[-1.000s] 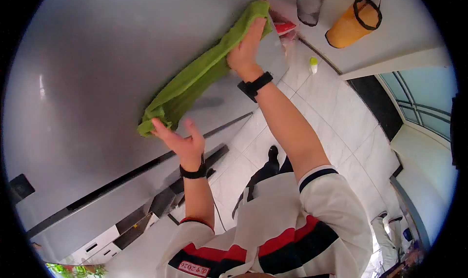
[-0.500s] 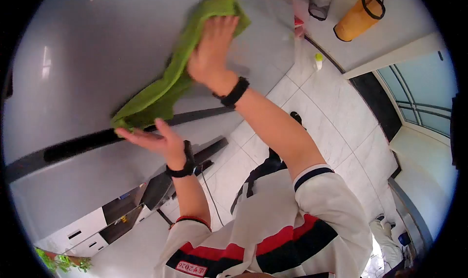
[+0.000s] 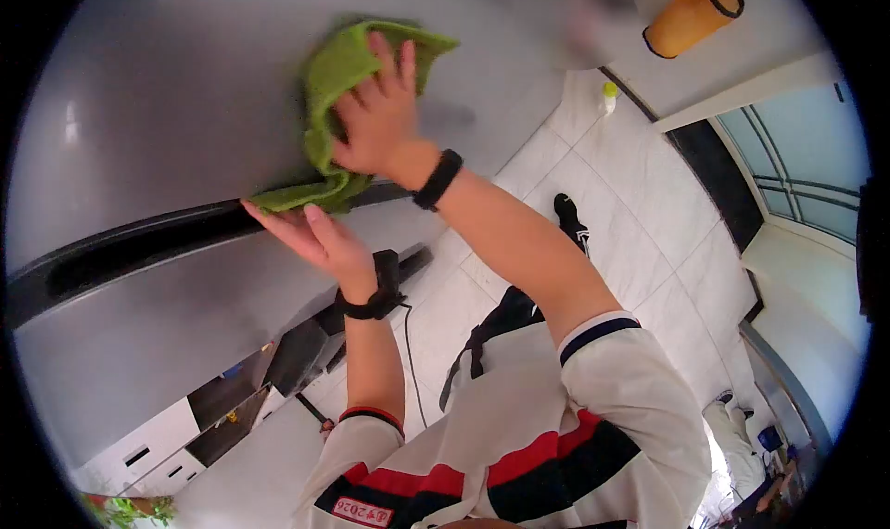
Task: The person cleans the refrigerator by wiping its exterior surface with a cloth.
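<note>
A green cloth (image 3: 338,70) lies bunched against a large, smooth grey panel (image 3: 185,112). My right hand (image 3: 382,121) presses the cloth to the panel, its fingers spread over the fabric. Lower down, my left hand (image 3: 320,242) has its fingers stretched out and its thumb apart, touching the cloth's lower end. It is beside a long dark recessed groove (image 3: 148,255) that runs across the grey surface. Each wrist carries a black band.
White floor tiles (image 3: 640,195) stretch to the right, where a bottle with a yellow-green cap (image 3: 608,101) stands. A yellow bag (image 3: 691,19) is at upper right, near a glass-paned door (image 3: 788,158). Drawers (image 3: 144,446) are at lower left. Another person's legs (image 3: 737,450) show at lower right.
My right hand has shifted down and left with the cloth, which is more bunched. My left hand has moved slightly up and right. A shoe shows more fully on the floor.
</note>
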Demonstrator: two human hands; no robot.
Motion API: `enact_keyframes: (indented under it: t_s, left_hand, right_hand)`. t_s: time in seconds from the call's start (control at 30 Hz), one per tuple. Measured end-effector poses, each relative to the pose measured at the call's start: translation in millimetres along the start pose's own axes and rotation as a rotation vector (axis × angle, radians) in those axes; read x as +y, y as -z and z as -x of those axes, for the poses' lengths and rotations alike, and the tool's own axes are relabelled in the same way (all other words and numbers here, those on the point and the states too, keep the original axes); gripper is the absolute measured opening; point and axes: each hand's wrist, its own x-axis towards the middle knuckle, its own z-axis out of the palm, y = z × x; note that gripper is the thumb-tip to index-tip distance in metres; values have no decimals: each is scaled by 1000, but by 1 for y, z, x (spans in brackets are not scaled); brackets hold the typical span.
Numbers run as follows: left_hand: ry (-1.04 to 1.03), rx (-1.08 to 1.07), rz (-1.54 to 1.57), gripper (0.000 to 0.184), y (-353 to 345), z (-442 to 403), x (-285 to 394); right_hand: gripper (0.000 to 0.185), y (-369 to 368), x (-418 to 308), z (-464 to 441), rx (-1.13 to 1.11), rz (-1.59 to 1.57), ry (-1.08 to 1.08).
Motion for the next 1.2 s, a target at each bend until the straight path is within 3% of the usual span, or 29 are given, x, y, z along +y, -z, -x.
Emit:
enact_keyframes:
  t_s: [0.23,0.33,0.43,0.53,0.63,0.77,0.97,1.07,1.2]
  left_hand:
    - [179,-79,-38,70,-8,47,-36]
    - [219,-121,16,72,-10,60,-42]
    - [223,-173,20,74,-12,63,-39]
    - [246,-173,36,74,-13,63,-33]
    - [265,-143,54,73,-12,61,-20]
    - [230,-132,15,76,-6,49,3]
    - [-15,-89,7,79,11,11,43]
    - [-6,-208,-115,79,20,-9,58]
    - [34,-230,-101,80,19,-9,54]
  right_hand:
    - [64,-19,51,100,-103,111,-236]
    - [68,-12,53,118,-340,243,-296]
    - [65,-11,61,146,-344,72,-446]
    - [66,-7,53,155,-403,239,-431]
    - [71,9,36,135,-319,110,-506]
    - [72,19,5,88,-256,22,-399]
    - [79,22,-50,5,-89,-93,-109]
    - [81,18,-64,-20,-26,-97,16]
    - [73,6,-51,-12,13,-42,22]
